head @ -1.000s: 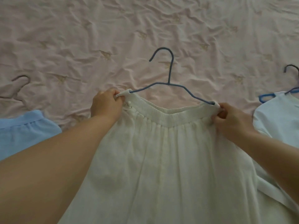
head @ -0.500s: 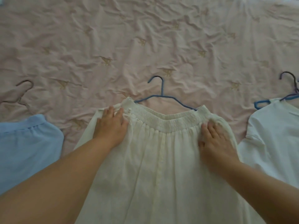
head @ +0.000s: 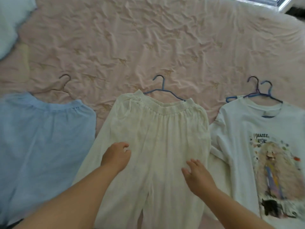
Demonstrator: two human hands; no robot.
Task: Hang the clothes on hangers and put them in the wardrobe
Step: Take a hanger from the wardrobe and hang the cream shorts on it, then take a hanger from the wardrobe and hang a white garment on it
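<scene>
Cream wide-leg trousers (head: 158,129) lie flat on the bed with a blue hanger (head: 162,90) in their waistband, hook pointing away from me. My left hand (head: 116,157) hovers over the trousers' left leg, fingers loosely curled and holding nothing. My right hand (head: 197,175) is over the right leg with its fingers spread. To the left lies a light blue garment (head: 44,134) on a pink hanger (head: 63,85). On the right is a white printed T-shirt (head: 257,138) with two hangers (head: 259,91) at its neck.
Everything lies on a wrinkled pink bedsheet (head: 148,43). A pale pillow (head: 9,23) sits at the far left corner. A bright window edge (head: 267,1) shows at the top right, past the bed's far side.
Both hands left the trousers' waistband and drew back toward me over the legs. The view pulled back, so the blue garment and the T-shirt show in full.
</scene>
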